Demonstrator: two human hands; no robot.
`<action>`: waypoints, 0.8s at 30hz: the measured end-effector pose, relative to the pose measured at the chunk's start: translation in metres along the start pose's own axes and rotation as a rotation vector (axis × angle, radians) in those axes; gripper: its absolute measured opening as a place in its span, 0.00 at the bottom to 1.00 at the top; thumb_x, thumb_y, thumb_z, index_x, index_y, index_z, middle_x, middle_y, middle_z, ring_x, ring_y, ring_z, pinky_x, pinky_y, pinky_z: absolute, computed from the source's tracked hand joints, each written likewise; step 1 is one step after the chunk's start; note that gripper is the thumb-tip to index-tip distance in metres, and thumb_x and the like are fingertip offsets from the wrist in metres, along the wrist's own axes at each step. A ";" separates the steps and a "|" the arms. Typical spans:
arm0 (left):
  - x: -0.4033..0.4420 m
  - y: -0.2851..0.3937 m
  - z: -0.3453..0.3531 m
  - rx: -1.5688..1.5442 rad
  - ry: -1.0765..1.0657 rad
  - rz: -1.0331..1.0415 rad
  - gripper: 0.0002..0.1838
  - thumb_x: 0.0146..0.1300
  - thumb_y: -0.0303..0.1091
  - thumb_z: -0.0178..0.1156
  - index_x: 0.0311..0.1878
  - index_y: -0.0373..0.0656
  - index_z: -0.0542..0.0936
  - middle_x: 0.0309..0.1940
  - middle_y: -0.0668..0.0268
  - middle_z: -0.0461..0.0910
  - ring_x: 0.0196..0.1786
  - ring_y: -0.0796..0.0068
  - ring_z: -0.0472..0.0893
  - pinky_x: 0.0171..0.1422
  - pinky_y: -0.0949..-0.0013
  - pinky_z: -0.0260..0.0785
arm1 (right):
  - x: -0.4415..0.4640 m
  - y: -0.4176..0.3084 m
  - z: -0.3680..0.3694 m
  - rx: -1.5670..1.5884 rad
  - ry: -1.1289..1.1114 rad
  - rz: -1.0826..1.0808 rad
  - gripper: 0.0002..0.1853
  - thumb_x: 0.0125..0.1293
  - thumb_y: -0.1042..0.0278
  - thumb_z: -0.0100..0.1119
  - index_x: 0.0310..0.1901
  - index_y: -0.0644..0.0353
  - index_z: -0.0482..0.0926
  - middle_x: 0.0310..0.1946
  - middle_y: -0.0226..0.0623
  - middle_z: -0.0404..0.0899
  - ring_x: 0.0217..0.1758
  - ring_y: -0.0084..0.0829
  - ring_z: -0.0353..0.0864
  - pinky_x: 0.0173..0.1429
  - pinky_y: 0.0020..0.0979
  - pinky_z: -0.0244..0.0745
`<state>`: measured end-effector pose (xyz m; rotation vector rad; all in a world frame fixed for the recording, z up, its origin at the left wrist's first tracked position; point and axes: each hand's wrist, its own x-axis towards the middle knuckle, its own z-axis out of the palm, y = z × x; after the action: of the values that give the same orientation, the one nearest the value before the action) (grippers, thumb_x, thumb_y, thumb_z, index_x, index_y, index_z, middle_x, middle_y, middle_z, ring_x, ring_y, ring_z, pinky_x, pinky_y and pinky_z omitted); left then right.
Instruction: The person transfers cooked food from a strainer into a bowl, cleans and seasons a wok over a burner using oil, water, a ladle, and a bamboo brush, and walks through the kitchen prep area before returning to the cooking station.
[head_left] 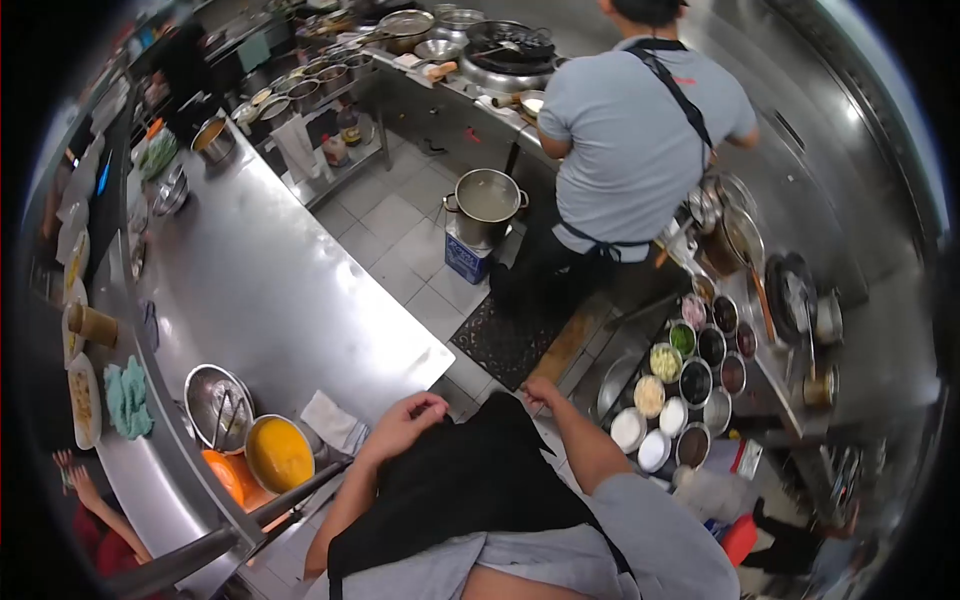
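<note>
"Black fabric, the wearer's apron, spreads between the two arms. What are the hands doing?"

"The left hand is partly closed, its fingers curled by the apron's upper left edge. The right hand is curled too, held out just past the other side. Whether either grips the cloth or a string, one cannot tell."

"And around them?"

"Left of the hands is a bare-topped steel desk, with a folded white cloth near its lower end. Beside that cloth, a pot of orange-yellow liquid sits next to a metal bowl."

"On the right?"

"Round containers of ingredients, in rows. Ahead, a large two-handled pot rests on a blue tin on the tiled floor, and a person in a grey shirt stands facing away."
</note>
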<state>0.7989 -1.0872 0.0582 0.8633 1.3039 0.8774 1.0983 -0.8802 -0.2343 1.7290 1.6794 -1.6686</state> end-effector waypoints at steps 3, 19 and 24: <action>0.085 -0.044 -0.016 0.234 0.435 0.003 0.14 0.62 0.40 0.61 0.45 0.40 0.79 0.39 0.61 0.81 0.43 0.70 0.78 0.52 0.69 0.69 | 0.055 -0.030 -0.050 0.024 -0.024 0.050 0.11 0.64 0.64 0.54 0.29 0.62 0.78 0.19 0.35 0.77 0.18 0.26 0.76 0.17 0.30 0.72; 0.205 -0.072 -0.034 0.875 1.235 -0.229 0.22 0.56 0.43 0.62 0.51 0.41 0.80 0.58 0.53 0.75 0.60 0.54 0.74 0.62 0.57 0.65 | 0.261 -0.285 -0.126 -1.177 -0.514 -0.549 0.12 0.59 0.62 0.57 0.25 0.62 0.81 0.21 0.41 0.80 0.19 0.36 0.79 0.24 0.37 0.74; 0.202 -0.061 -0.036 0.797 1.163 -0.270 0.23 0.56 0.42 0.63 0.52 0.39 0.79 0.59 0.50 0.74 0.60 0.51 0.73 0.64 0.56 0.64 | 0.320 -0.331 -0.074 -1.204 -0.373 -0.966 0.12 0.53 0.66 0.53 0.21 0.62 0.82 0.21 0.49 0.81 0.23 0.47 0.82 0.34 0.44 0.78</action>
<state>0.7785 -0.9293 -0.0845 0.7108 2.8354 0.6108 0.7848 -0.5386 -0.2875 0.0335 2.5784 -0.6360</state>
